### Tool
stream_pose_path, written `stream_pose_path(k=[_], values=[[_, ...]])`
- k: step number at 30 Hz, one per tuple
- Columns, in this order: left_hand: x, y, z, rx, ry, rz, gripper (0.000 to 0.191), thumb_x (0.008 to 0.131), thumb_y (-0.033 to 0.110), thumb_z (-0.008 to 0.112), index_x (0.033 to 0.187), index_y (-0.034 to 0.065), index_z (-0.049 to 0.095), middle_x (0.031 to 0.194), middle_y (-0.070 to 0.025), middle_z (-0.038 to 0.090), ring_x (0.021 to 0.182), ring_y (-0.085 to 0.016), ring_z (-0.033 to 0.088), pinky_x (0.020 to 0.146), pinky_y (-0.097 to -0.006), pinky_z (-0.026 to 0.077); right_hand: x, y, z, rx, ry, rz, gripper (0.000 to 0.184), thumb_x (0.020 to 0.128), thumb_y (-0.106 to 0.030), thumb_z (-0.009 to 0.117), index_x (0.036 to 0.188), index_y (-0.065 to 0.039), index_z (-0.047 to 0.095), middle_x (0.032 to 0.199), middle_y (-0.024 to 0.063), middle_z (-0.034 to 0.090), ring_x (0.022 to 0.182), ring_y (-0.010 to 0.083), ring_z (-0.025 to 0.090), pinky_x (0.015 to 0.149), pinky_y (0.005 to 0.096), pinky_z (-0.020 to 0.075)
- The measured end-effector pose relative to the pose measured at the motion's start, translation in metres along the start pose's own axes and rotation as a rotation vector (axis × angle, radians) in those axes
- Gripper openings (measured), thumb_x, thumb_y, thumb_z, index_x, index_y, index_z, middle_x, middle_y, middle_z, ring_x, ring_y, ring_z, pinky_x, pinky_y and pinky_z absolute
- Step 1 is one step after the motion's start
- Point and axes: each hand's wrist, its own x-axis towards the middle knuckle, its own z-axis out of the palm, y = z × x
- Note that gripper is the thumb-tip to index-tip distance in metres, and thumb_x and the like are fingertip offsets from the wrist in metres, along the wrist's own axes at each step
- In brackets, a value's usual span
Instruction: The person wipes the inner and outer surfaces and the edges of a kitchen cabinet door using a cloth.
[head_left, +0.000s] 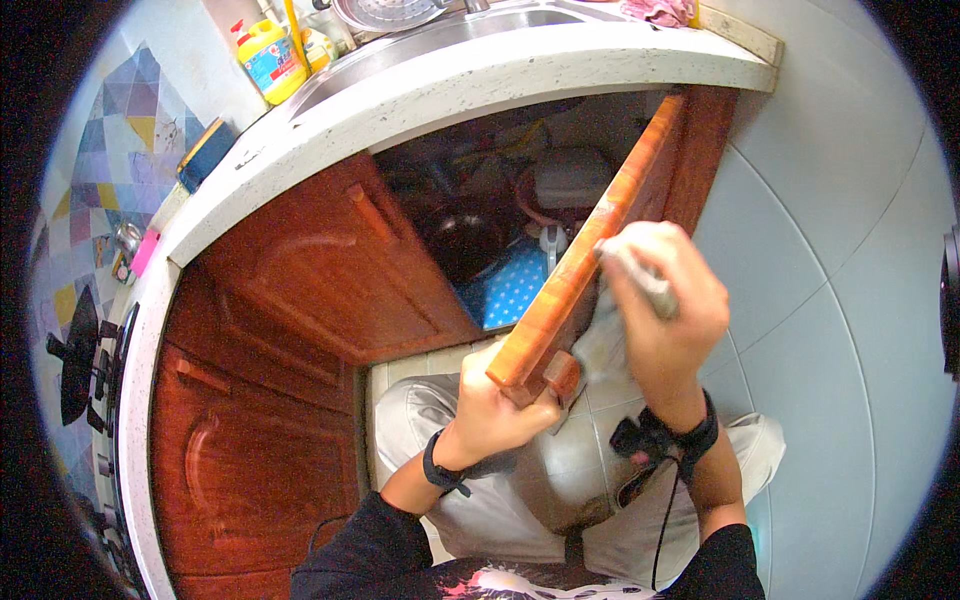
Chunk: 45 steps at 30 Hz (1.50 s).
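Note:
A wooden cabinet door (581, 266) stands swung open under the sink counter, its long edge facing up at me. My left hand (499, 409) grips the door's free end, beside its wooden handle (562, 373). On the other side of the door, my right hand (667, 300) is closed around a small pale grey object (654, 289). That object reaches the door's edge, but it is blurred, and I cannot tell whether it is a cloth or a tool. Inside the dark cabinet lie a blue star-patterned sheet (510, 289) and a dark rounded pan (469, 232).
A speckled stone counter (465, 97) overhangs the cabinet. On it are a steel sink (517, 22), a yellow bottle (270, 64) and a pink cloth (660, 9). Another cabinet door (330, 262) is at left. A tiled wall (817, 225) rises close by on the right.

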Motion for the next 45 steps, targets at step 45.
stream_pose_path(k=[45], values=[[0.003,-0.001,-0.003,0.044,-0.041,0.014,0.050,0.063,-0.001,0.061,0.112,-0.0045,0.059,0.094,-0.0174,0.065,0.080,-0.026,0.066,0.076,-0.0314,0.051,0.013,-0.013,0.000,-0.092,-0.053,0.077,0.014,0.070,0.003,0.073,0.082,0.000,0.065,0.076,0.0109,0.062,0.067,0.0227,0.060,0.063,0.0292,0.0487]])
